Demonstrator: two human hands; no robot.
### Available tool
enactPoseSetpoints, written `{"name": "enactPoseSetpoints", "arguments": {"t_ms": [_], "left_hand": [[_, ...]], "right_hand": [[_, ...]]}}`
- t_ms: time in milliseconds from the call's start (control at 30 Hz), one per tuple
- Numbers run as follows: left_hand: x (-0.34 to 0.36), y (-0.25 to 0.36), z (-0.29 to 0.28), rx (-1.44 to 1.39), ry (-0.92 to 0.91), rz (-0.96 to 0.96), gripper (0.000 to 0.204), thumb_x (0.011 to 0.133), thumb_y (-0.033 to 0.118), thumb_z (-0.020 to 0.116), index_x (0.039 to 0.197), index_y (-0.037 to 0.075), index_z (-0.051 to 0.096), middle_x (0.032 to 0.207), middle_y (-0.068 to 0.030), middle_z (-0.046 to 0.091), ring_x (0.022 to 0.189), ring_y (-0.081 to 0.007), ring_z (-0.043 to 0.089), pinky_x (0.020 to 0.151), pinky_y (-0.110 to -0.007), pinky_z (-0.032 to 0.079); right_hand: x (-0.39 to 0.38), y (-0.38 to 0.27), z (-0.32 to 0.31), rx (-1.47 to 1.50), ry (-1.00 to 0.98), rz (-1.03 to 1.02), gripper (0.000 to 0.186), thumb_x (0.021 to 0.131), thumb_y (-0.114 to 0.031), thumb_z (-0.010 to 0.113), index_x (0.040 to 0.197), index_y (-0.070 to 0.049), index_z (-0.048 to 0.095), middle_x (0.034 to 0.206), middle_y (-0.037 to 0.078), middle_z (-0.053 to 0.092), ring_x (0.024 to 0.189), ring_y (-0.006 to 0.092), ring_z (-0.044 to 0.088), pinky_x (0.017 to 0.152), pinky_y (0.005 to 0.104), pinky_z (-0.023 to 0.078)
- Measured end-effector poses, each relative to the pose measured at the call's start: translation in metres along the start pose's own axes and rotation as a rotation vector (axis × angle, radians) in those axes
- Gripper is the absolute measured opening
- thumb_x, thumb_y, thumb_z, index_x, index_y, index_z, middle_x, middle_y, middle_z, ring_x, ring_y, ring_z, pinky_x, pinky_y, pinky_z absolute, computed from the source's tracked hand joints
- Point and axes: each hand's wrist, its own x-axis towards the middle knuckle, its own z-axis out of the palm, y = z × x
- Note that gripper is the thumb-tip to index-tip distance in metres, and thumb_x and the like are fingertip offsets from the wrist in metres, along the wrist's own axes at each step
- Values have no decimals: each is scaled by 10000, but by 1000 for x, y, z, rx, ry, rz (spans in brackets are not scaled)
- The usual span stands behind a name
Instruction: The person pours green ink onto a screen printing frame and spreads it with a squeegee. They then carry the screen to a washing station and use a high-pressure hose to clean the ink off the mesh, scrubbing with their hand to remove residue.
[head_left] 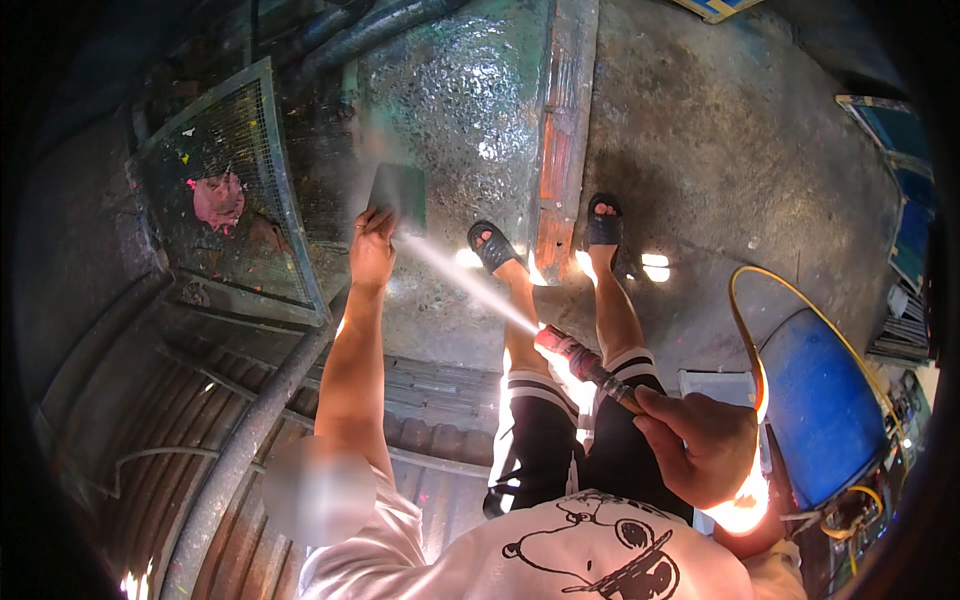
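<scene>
My left hand reaches forward, its fingers closed on the lower edge of a dark, flat rectangular panel. In my right hand, near my right thigh, is a spray nozzle with a red tip, pointed forward and left. A white jet of water runs from that tip to the lower part of the panel beside my left fingers. Mist rises around the panel and blurs its outline. My right fingers wrap the dark rear part of the nozzle, partly hiding it.
To the left stands a metal-framed mesh screen with a pink smear. A long rust-orange ledge crosses the wet floor between my sandalled feet. On the right are a blue drum and a looping yellow hose. A pipe runs at lower left.
</scene>
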Motion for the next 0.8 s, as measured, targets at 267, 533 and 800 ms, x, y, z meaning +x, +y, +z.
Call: {"name": "enactPoseSetpoints", "arguments": {"t_ms": [267,533,800], "left_hand": [[-4,20,-17,-42,-23,97,486,708,-114,583,1140,69,710,1193,-60,684,1220,-304,559,986,-374,512],[-21,20,-34,-42,-57,109,512,703,-117,602,1164,77,713,1213,-57,680,1237,-285,551,996,-358,506],[-45,34,-60,2,-131,123,512,708,-114,611,1154,111,725,1239,-19,671,1253,-251,544,996,-329,508]], "right_hand": [[22,-3,24,-62,11,44,263,807,-152,766,1065,-146,715,578,25,490,429,205,504,413,361,381],[42,-6,51,-146,15,41,213,845,-197,729,1050,-156,694,592,24,505,443,222,540,426,370,417],[74,6,66,-135,9,132,171,867,-163,696,1035,-136,686,655,81,591,538,291,604,490,408,468]]}}
